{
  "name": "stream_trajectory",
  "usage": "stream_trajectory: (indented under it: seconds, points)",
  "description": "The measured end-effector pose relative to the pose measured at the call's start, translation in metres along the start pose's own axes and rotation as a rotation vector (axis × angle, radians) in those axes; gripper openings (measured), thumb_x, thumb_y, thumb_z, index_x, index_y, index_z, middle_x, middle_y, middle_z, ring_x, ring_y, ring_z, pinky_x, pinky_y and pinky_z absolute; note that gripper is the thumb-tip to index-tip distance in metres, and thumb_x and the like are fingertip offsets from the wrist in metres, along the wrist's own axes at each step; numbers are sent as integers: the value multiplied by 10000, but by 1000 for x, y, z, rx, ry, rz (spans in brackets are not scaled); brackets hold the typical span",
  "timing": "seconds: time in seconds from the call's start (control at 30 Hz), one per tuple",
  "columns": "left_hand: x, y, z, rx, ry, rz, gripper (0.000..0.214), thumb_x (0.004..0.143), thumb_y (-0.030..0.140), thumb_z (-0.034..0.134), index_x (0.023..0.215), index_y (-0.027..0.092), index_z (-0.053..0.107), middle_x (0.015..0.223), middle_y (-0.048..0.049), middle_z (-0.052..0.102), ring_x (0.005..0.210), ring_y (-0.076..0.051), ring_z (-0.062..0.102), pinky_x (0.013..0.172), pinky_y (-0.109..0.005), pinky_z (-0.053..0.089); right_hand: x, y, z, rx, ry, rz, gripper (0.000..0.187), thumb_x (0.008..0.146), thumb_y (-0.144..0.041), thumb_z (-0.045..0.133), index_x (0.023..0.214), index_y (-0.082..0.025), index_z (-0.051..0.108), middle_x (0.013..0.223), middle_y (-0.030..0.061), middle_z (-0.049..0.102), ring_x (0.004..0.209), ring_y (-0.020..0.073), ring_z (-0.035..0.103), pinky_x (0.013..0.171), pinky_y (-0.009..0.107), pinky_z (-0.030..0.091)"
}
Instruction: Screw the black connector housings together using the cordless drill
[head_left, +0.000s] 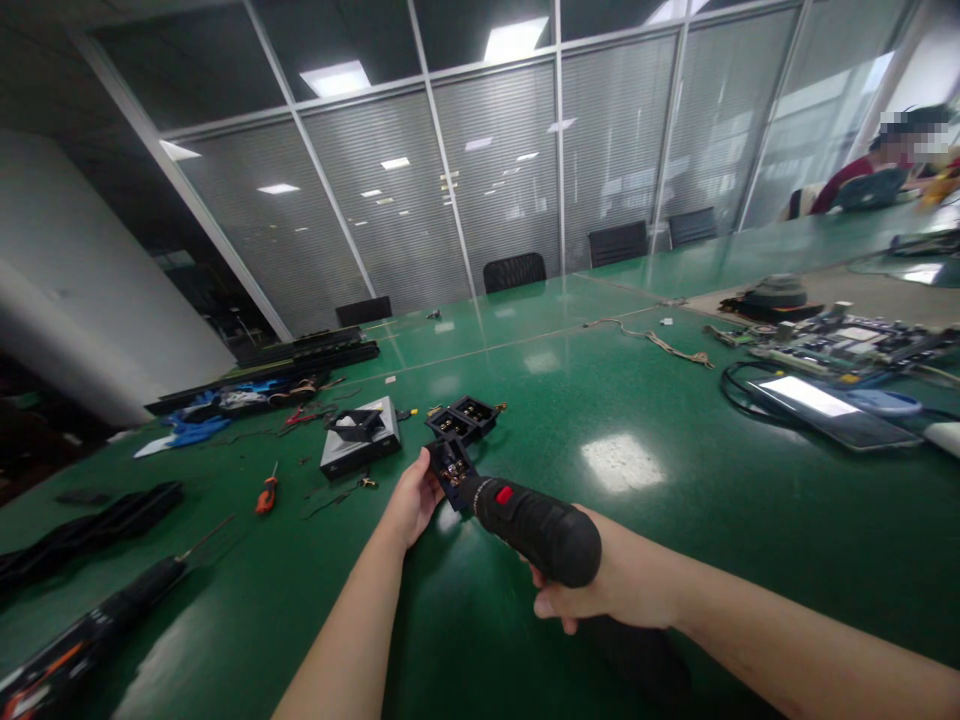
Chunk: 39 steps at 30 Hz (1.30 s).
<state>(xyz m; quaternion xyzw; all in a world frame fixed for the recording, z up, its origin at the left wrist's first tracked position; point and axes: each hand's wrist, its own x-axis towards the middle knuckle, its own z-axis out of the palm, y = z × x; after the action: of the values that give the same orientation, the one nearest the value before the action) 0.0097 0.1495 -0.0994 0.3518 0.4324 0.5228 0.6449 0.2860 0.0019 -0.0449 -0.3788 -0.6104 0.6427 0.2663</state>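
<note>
My right hand (577,580) is wrapped round the grip of a black cordless drill (536,525) with a red switch on top. The drill's front end points away to the left and reaches a small black box (452,470) with brass-coloured parts inside. Whether its tip touches those parts is hidden. My left hand (416,500) grips the box at its left side, thumb on the upper edge. Just beyond lie black open trays (469,418) with small brass pieces in them.
Left of my hands are a grey box (361,440), an orange screwdriver (268,492) and a soldering-iron-like tool (97,625). On the right lie circuit boards (855,340), a phone (825,408) and a cord (667,345). A person (862,170) sits at the far right.
</note>
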Motion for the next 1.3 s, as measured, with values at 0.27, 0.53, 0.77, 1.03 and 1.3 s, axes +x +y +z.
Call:
stream_trajectory:
  seconds: [0.27, 0.53, 0.77, 1.03, 1.3]
  points:
    - [-2, 2, 3, 10, 22, 6, 301, 1052, 404, 625, 1075, 141, 771, 1032, -136, 828, 905, -232, 787, 926, -353, 621, -1, -2, 1, 8, 5, 4, 357, 711, -272, 883, 913, -171, 607, 787, -9, 672, 604, 149, 696, 550, 237, 511]
    - [-4, 2, 4, 22, 8, 9, 314, 1060, 401, 605, 1102, 141, 775, 1046, -148, 827, 924, -260, 786, 880, -369, 616, -2, 1, 1, 29, 11, 15, 383, 709, -280, 895, 939, -163, 613, 866, 19, 701, 610, 150, 702, 546, 240, 520]
    - [-3, 2, 4, 4, 12, 4, 300, 1057, 395, 616, 1080, 141, 774, 1007, -138, 827, 886, -242, 786, 855, -346, 617, -1, 1, 1, 22, 11, 12, 390, 713, -270, 892, 966, -158, 617, 893, 29, 703, 612, 155, 704, 548, 247, 515]
    - [-7, 5, 10, -30, 28, -4, 306, 1086, 352, 569, 1031, 128, 770, 955, -124, 825, 821, -205, 779, 827, -314, 630, 1, 3, -1, 13, 3, 9, 375, 726, -271, 876, 965, -166, 606, 842, 10, 680, 612, 161, 691, 558, 260, 517]
    - [-9, 6, 10, -34, 31, 1, 290, 1078, 345, 589, 1044, 123, 773, 966, -127, 826, 830, -206, 782, 818, -308, 632, 0, 4, -1, 12, -9, -4, 382, 737, -274, 878, 984, -161, 611, 843, 13, 681, 622, 159, 691, 562, 255, 522]
